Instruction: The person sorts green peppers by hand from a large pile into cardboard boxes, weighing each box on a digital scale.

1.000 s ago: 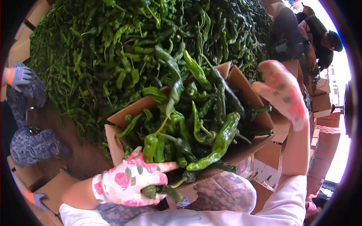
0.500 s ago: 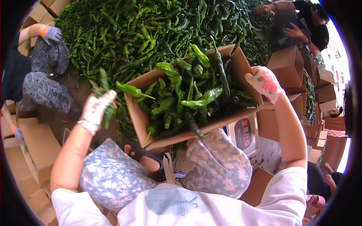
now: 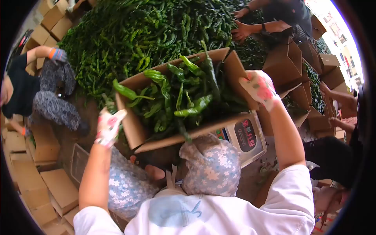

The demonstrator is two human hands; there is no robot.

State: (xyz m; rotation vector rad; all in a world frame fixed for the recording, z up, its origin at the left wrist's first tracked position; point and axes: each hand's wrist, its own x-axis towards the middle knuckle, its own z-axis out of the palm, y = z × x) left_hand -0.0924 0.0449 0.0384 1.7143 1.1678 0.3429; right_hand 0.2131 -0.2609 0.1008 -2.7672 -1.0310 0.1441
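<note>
My right hand [image 3: 261,90], in a floral glove, grips the right end wall of a cardboard box [image 3: 135,121] full of green peppers [image 3: 168,90]. The box is tilted above my knees. My left hand [image 3: 110,126], gloved alike, is just beside the box's left end; some green peppers show at its fingertips, blurred. Behind the box lies a large pile of green peppers [image 3: 156,27]. A weighing scale [image 3: 246,137] stands partly under the box's right side.
Cardboard boxes [image 3: 58,188] stack up at the left and more boxes [image 3: 284,62] stand at the right, some holding peppers. A co-worker [image 3: 23,78] sits at the left. Another person's hands [image 3: 242,30] touch the pile at the upper right. More people are at the right edge.
The box and my right hand have shifted left in view. My left hand has come closer to the box's left end. The upper-right co-worker's hands now reach onto the pile.
</note>
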